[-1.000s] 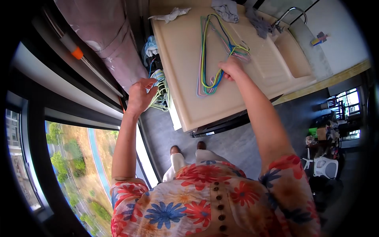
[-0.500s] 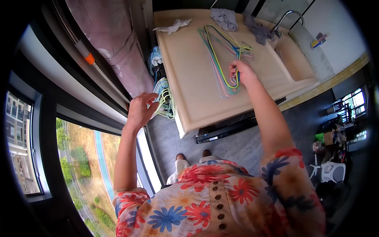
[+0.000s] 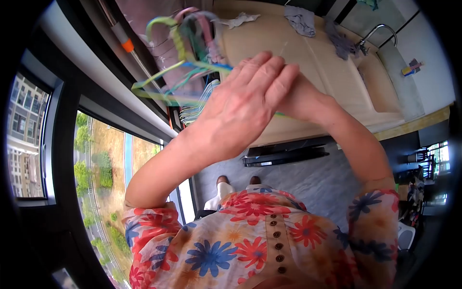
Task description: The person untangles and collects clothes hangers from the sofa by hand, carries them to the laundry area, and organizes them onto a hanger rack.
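Several coloured plastic clothes hangers (image 3: 183,63) are raised in front of me, their hooks upward at the left, blurred by motion. My left hand (image 3: 243,98) has its back toward me, fingers bent and pressed together over the hangers' right part. Its fingertips are hidden. Behind it, my right hand (image 3: 301,96) is mostly covered and closed around the hangers' other end. A sliver of green hanger shows under the hands. Below the raised bundle, more hangers (image 3: 197,108) hang in a dense row beside the counter.
The beige counter (image 3: 260,41) carries a white cloth (image 3: 240,19), a grey cloth (image 3: 300,20) and a darker cloth (image 3: 339,39). At right are a sink (image 3: 382,91) and a faucet (image 3: 380,31). A curtain, a metal pole (image 3: 139,60) and windows stand at left.
The hangers have been lifted off the counter and moved left, hooks now up. My left hand has come right from beside the hanging row to meet my right hand. The view has shifted slightly.
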Available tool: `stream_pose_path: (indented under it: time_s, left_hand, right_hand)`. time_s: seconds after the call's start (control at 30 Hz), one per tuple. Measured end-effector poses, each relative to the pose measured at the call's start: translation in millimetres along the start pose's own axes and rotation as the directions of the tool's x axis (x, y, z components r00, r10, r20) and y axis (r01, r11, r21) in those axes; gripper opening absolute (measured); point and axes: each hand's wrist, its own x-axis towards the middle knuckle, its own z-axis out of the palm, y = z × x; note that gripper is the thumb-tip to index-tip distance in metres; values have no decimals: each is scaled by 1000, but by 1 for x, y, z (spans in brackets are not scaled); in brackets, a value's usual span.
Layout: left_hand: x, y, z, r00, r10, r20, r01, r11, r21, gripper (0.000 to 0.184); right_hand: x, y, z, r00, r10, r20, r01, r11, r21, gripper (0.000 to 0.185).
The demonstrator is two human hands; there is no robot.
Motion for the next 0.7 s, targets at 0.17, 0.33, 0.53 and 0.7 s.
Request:
stream_pose_path:
  time_s: [0.17,0.33,0.53,0.7]
  left_hand:
    - [-26,-27,-20,771,-583,257,531,811,246,81]
    - [-97,-60,-12,630,-762,148,698,640,322,58]
    - [-180,-67,-9,430,-893,135,867,450,215,31]
    - [-223,-73,25,469,-856,216,883,452,-128,30]
  right_hand:
    - [49,-44,15,928,44,369,25,983,-180,16]
    - [83,-41,58,888,-71,454,301,836,-458,13]
    - [97,-38,96,885,-138,445,323,870,-373,13]
    - [81,-48,162,885,-171,433,290,930,-225,16]
